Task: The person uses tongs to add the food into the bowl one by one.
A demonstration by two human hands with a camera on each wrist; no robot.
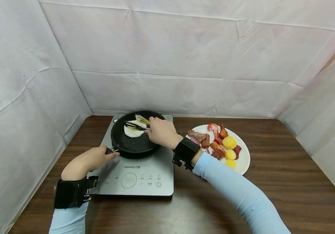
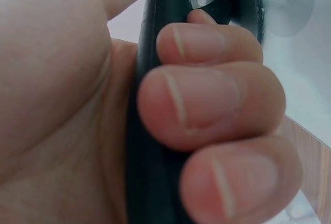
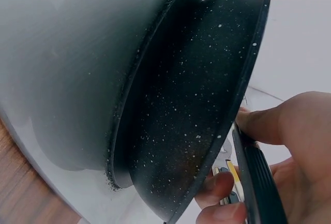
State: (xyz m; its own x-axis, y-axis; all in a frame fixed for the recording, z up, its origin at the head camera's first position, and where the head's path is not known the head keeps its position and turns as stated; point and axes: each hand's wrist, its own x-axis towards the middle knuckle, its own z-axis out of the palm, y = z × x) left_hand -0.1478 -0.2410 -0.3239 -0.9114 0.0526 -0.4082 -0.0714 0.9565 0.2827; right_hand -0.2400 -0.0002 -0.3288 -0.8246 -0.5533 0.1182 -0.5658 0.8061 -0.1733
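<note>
Sitting on the grey induction cooktop (image 1: 144,172), the black frying pan (image 1: 133,144) looks rigid and fairly heavy; its handle (image 2: 155,131), at the pan's eight o'clock, is wrapped by the left hand (image 1: 92,159). Open tabletop (image 1: 287,182) lies toward four o'clock, past the white plate (image 1: 243,159) of toy food. The right hand (image 1: 162,131) pinches tongs (image 1: 136,125) over the white, soft-looking piece (image 1: 130,131) at the pan's eleven o'clock.
</note>
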